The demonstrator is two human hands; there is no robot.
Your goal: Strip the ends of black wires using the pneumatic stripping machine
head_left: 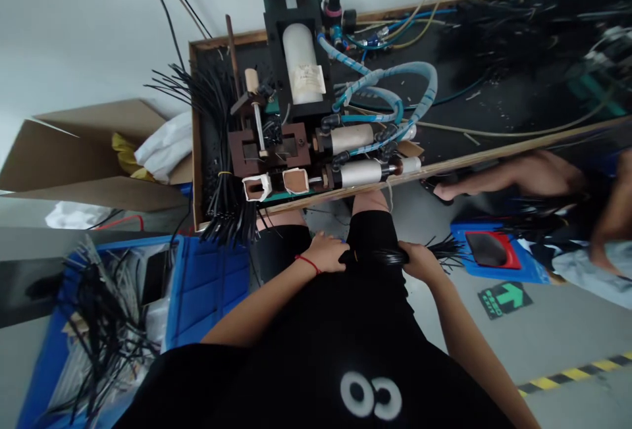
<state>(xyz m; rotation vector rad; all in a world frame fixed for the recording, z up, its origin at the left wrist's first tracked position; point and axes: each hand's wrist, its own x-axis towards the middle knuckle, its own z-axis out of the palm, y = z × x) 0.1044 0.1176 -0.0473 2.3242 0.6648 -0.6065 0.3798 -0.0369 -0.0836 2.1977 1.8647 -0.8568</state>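
A white wall is backing the wooden-edged workbench; the grey floor is carrying yellow-black tape and a green arrow.

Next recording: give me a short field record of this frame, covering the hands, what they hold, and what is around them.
left: left hand, red cord at the wrist, closed on one end of the bundle of black strips
right: right hand closed on the same bundle, loose ends fanning out beyond it
where: over the lap, below the bench edge
on bench: pneumatic machine with blue hoses
left side: blue crate
right side: another person's foot
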